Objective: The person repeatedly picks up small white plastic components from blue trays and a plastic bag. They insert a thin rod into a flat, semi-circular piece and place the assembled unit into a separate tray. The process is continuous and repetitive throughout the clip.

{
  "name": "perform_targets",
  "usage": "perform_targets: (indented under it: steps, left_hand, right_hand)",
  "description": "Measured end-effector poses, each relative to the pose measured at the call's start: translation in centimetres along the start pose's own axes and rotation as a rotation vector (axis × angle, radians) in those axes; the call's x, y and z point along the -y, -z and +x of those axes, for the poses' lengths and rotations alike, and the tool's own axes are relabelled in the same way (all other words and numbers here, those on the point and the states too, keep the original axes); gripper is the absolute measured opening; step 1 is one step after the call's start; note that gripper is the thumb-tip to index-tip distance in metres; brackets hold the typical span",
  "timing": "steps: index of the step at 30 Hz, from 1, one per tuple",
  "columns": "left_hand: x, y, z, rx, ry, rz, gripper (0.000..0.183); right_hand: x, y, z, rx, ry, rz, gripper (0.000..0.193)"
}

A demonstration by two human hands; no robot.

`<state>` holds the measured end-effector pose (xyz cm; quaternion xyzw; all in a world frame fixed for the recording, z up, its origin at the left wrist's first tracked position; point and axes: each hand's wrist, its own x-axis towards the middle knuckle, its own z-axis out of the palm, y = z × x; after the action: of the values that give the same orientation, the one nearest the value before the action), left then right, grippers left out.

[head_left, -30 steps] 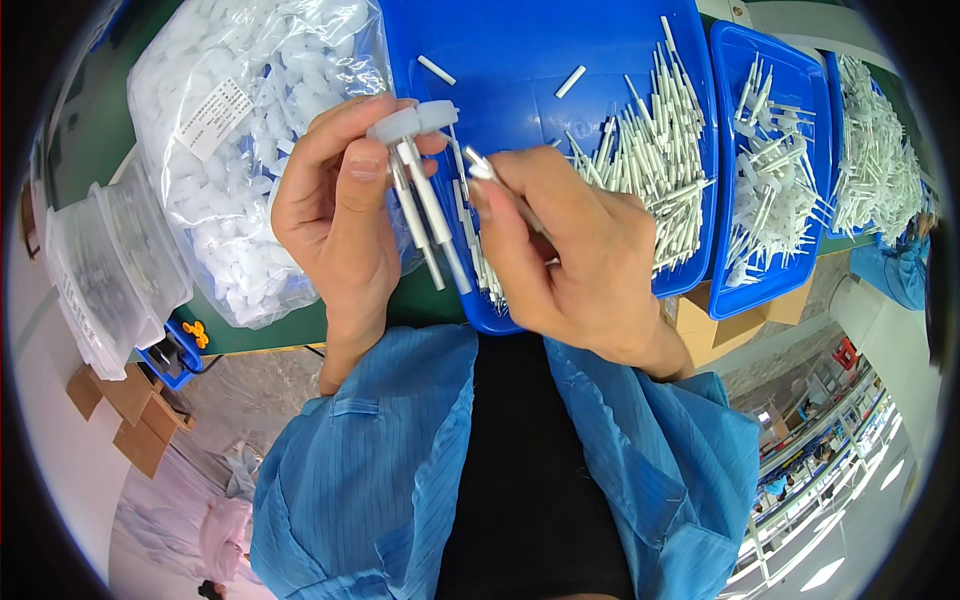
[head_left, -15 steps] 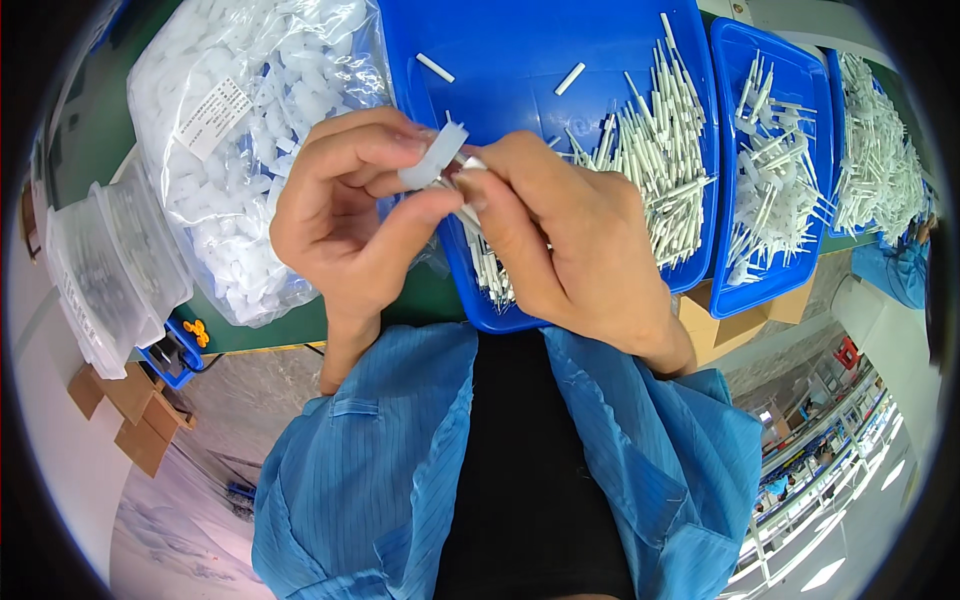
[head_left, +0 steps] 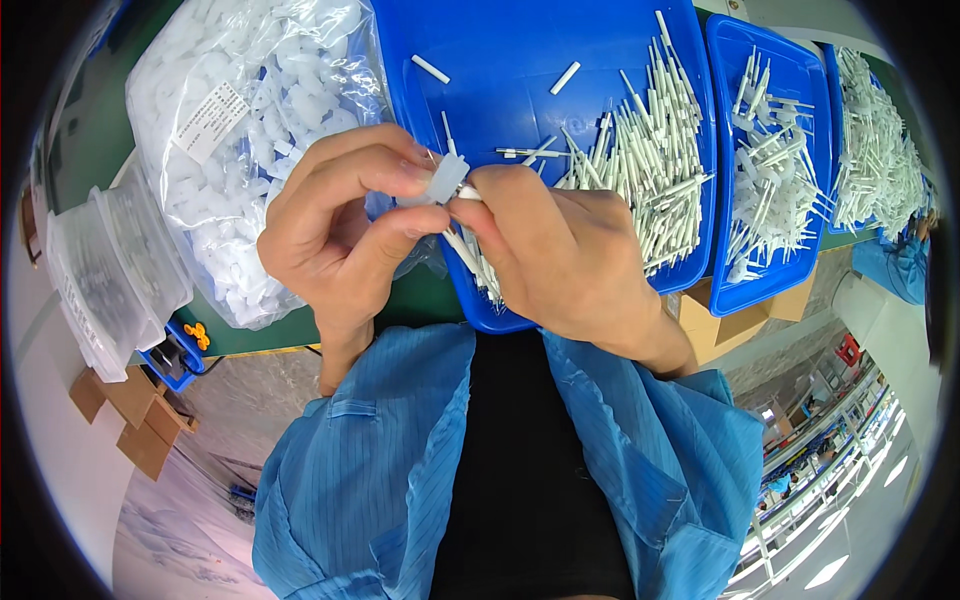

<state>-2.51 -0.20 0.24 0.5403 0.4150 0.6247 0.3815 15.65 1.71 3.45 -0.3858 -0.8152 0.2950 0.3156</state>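
Observation:
Between the thumb and fingers of my left hand (head_left: 345, 215) is a small translucent white plastic piece (head_left: 447, 178). My right hand (head_left: 570, 250) pinches a thin white rod (head_left: 468, 192), its near end pressed against or into the plastic piece; the exact joint is partly hidden by my fingers. Both hands meet over the left part of a large blue tray (head_left: 490, 60). Many white rods with thin metal tips (head_left: 650, 170) lie heaped on the tray's right side, and others show below my hands.
A clear bag (head_left: 250, 110) full of similar plastic pieces lies on the left. Clear plastic containers (head_left: 110, 260) stand beyond it. On the right, a smaller blue tray (head_left: 770, 170) holds rods fitted with plastic pieces; another tray (head_left: 875, 140) of rods sits farther right.
Both hands have shifted slightly down and left, and my right hand has turned. The plastic piece now stands more upright, with the rod against its side.

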Motion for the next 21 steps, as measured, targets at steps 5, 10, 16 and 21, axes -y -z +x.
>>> perform_targets:
  steps: [5,10,16,21]
  left_hand:
    - [0.1,0.3,0.3,0.054,-0.098,-0.076,0.036]
    - [-1.2,-0.8,0.5,-0.016,-0.115,0.087,0.046]
    - [-2.0,-0.1,1.5,0.178,0.022,0.189,0.045]
    - [-1.4,0.3,1.0,0.171,0.140,0.071,0.042]
  right_hand:
    - [-0.2,-0.2,0.0,-0.055,0.060,0.061,0.023]
    - [-2.2,-0.4,0.7,-0.091,0.206,0.071,0.019]
    - [-3.0,-0.2,0.3,-0.067,0.215,0.041,0.024]
    - [-2.8,0.4,0.2,-0.066,0.165,-0.006,0.022]
